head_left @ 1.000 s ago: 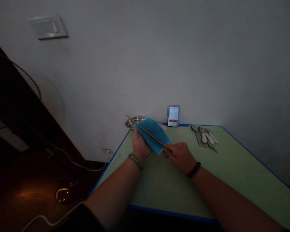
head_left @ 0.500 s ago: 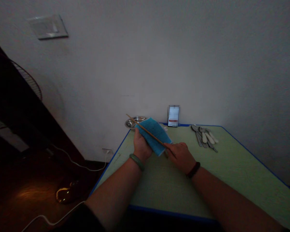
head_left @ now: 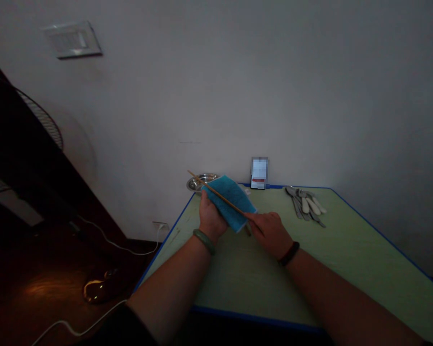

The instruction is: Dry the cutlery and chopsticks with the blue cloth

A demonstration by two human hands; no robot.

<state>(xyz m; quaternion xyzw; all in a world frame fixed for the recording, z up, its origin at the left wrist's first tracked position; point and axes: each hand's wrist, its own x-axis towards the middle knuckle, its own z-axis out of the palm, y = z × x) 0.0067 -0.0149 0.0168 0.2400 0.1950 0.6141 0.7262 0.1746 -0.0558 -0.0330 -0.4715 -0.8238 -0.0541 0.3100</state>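
A thin wooden chopstick is lying slanted across a flat blue sponge, its tip sticking out past the sponge's far edge.

Sponge in left hand, chopstick in right hand
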